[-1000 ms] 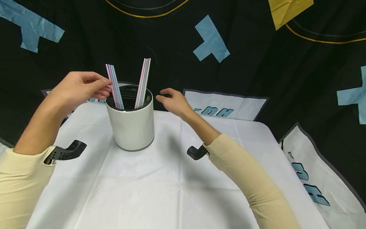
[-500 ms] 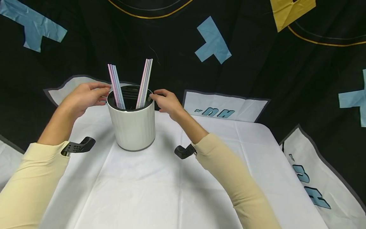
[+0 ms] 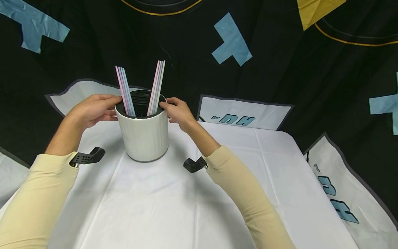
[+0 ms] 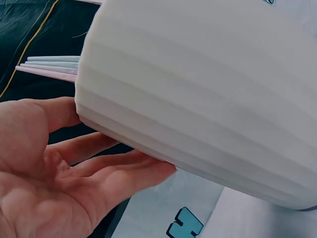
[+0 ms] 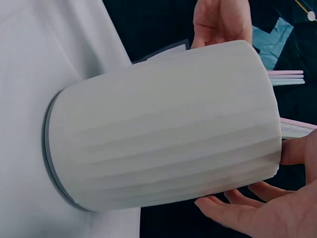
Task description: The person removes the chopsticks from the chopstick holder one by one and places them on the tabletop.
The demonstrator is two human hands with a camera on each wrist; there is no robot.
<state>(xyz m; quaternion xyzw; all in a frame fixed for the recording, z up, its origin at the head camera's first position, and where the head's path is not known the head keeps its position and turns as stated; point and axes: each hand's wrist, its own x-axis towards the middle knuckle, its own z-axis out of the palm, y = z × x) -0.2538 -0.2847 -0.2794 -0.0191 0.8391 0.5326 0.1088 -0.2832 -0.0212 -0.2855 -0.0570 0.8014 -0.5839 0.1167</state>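
A white ribbed utensil holder [image 3: 144, 138] stands upright on the table, its open top lined with a black divided insert [image 3: 140, 99]. Thin pastel straws rise from it in two bunches, a left bunch [image 3: 125, 91] and a right bunch [image 3: 156, 88]. My left hand [image 3: 88, 110] grips the holder's left side, thumb at the rim and fingers against the outer wall [image 4: 198, 94]. On the opposite side my right hand [image 3: 179, 113] grips it too, thumb hooked over the rim, fingers [image 5: 225, 210] along the wall. A dark band rings the holder's base [image 5: 47, 144].
White cloth [image 3: 149, 204] with fold creases covers the table. Behind hangs a black backdrop [image 3: 264, 69] with blue tape pieces [image 3: 233, 39] and a yellow piece [image 3: 318, 12]. White lettered panels [image 3: 245, 112] line the far edge and the right side.
Both hands have moved in to the holder's rim, the right one leftward from a small gap beside it. The holder and its straws stay where they were on the table.
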